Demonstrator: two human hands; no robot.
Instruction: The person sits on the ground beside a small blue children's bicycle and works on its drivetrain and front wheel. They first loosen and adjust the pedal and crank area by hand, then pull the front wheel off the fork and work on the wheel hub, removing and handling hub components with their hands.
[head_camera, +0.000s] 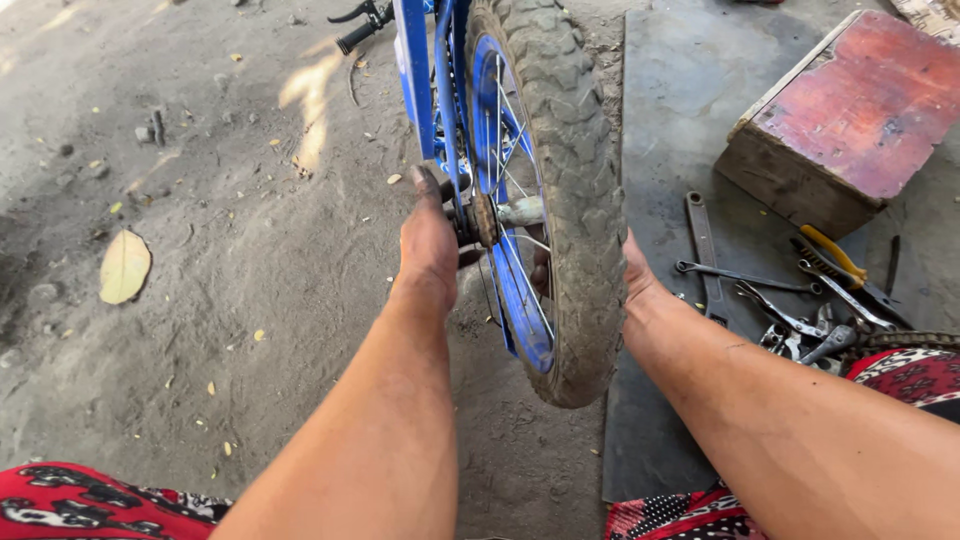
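two hands: both of mine are on a small blue bicycle wheel (560, 200) at frame centre, one on each side of the hub.
left hand: my left hand (428, 245) lies flat against the left end of the axle (487, 218), fingers pointing up toward the blue frame stay (415, 80); thumb and fingers look closed around the axle end, though what sits under the fingertips is hidden.
right hand: my right hand (632, 275) reaches behind the knobby tyre (580, 150); only the heel and wrist show, so i cannot tell how far it is open or what it grips.
wheel: upright, dusty, its blue rim (520, 290) and spokes facing me, bottom of the tyre hanging at lower centre.
step in hand: as i judge it, work at the axle where the wheel meets the frame, done by hand, no tool in either palm.
next move calls for: a steady hold on both axle ends at once and a squarely kept wheel, by my reading.
tools: spanners and yellow-handled pliers (835, 255) lie loose on a dark mat (680, 100) at right, near a worn red wooden box (850, 110) at upper right.
ground: dusty concrete with a dry leaf (124, 266) at left; red patterned cloth on my knees along the bottom edge.
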